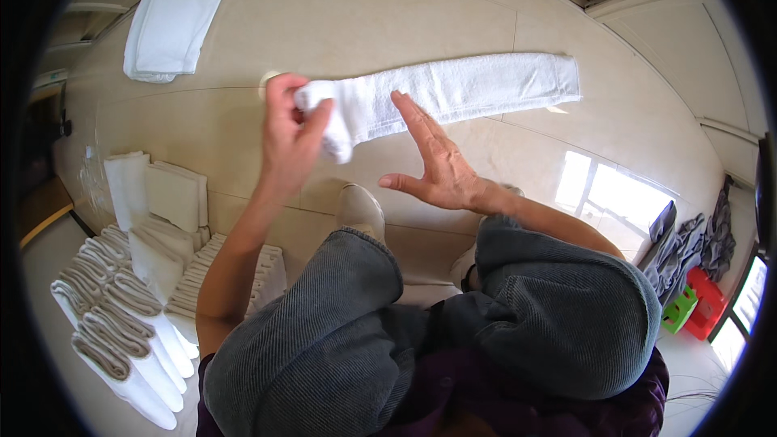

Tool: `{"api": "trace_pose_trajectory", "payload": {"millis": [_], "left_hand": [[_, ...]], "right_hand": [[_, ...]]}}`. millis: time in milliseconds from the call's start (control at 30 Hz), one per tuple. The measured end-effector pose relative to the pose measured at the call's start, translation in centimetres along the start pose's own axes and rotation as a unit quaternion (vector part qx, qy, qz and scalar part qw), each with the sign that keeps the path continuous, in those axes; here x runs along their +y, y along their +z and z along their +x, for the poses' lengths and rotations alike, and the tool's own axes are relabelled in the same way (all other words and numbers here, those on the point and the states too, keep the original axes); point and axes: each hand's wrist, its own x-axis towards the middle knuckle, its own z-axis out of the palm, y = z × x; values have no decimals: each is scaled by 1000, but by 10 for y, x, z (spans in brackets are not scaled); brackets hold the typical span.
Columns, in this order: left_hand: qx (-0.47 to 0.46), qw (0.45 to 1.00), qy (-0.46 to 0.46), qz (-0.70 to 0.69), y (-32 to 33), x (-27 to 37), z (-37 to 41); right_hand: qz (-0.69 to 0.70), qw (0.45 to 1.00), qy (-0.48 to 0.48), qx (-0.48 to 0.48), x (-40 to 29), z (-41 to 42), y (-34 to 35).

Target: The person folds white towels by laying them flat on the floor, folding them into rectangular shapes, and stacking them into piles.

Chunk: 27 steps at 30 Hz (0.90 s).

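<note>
A white terry towel [461, 91] lies as a long narrow strip across the tiled surface before me. Its left end is lifted and bunched up, with my left hand [291, 127] gripping it between thumb and fingers; that hand is slightly blurred. My right hand [434, 164] is spread flat, thumb apart from the fingers, and holds nothing. Its fingertips overlap the lower edge of the strip near the middle; whether they touch the cloth I cannot tell.
Stacks of folded white towels [121, 315] stand at lower left. More flat white cloths [176, 18] lie at upper left. Cabinet fronts [668, 42] border the upper right. Grey fabric [680, 255] and red [707, 303] and green [680, 311] plastic items sit at right. My shoe [361, 209] is below the towel.
</note>
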Motion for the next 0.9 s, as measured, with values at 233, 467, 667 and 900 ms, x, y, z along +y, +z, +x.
{"api": "trace_pose_trajectory", "payload": {"millis": [233, 467, 667, 900], "left_hand": [[-87, 974, 137, 161, 27, -22, 77], [-256, 963, -21, 87, 30, -107, 103], [-160, 972, 46, 166, 44, -125, 87], [-154, 826, 331, 430, 90, -78, 37]], "right_hand": [[328, 881, 259, 220, 46, 8, -8], [298, 858, 359, 215, 123, 5, -41], [272, 873, 368, 167, 134, 7, -46], [227, 876, 362, 222, 146, 0, -38]]}}
